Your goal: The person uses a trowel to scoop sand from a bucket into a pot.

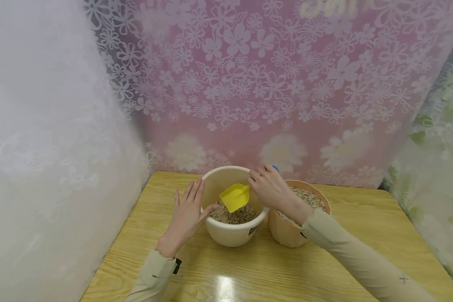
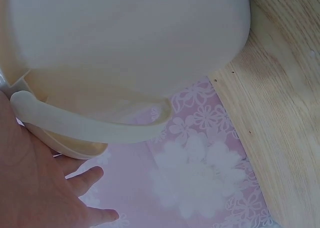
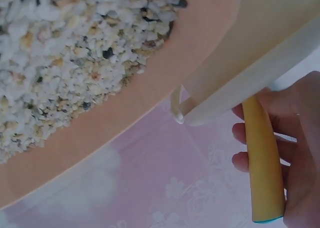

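The yellow scoop (image 1: 235,197) is inside the mouth of the white bucket (image 1: 230,235), its blade tilted and its lower corner pointing to about 6 o'clock. The blade shows plain yellow, with no grains visible on it; whether that corner touches the gravel (image 1: 232,217) in the bucket, I cannot tell. At 2 o'clock from the blade, the right hand (image 1: 272,187) grips the scoop, its fingers curled round the yellow handle (image 3: 262,163), which ends in a blue tip (image 1: 275,168). Holding it from above the rim probably lets the blade angle downward while the knuckles stay out of the bucket.

At the bucket's 9 o'clock, the left hand (image 1: 188,212) lies against the rim, fingers straight and spread, thumb apart from them and reaching over the edge; it clamps nothing. That flat contact likely serves to steady the bucket. The white bail handle (image 2: 90,124) hangs outside the wall, next to this hand, presumably lowered so the mouth stays free.

From the bucket, the peach tub (image 1: 287,230) sits just beside it at 3 to 4 o'clock, filled with pale gravel (image 1: 309,198), a placing that seems to keep both within easy reach of the right arm. Both containers stand on the wooden table (image 1: 241,268), with a pink floral cloth (image 1: 241,96) behind at 12 o'clock.
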`<state>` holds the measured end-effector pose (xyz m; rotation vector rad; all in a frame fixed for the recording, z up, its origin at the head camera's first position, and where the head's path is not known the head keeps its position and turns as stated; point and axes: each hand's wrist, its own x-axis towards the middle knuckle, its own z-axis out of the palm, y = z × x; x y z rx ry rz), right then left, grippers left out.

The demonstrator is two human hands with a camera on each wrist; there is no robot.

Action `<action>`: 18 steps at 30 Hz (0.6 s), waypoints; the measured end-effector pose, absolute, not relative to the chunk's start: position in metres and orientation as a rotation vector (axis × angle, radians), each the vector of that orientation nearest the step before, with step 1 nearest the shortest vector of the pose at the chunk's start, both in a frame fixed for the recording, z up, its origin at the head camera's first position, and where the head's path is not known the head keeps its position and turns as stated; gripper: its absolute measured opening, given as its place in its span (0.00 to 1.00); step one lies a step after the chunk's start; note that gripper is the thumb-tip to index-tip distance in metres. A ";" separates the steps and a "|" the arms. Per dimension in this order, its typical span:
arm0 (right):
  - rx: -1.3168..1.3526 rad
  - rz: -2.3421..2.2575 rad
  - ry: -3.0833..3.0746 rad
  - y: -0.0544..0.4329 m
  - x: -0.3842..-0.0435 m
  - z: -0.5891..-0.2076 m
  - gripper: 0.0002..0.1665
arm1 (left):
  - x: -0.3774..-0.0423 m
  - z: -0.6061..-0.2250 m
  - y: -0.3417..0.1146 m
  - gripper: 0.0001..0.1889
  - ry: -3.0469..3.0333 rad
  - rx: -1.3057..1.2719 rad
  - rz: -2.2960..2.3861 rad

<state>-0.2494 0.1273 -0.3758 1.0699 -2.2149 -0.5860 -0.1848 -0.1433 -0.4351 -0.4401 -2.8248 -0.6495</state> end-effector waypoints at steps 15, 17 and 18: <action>0.996 -1.051 -2.219 0.086 -0.265 -0.384 0.24 | -0.186 -0.436 -0.143 0.47 -2.808 -0.447 -0.609; 1.004 -1.058 -2.253 0.082 -0.265 -0.386 0.23 | -0.186 -0.437 -0.143 0.47 -2.795 -0.451 -0.610; 1.014 -1.030 -2.277 0.081 -0.266 -0.387 0.22 | -0.187 -0.437 -0.143 0.47 -2.790 -0.453 -0.611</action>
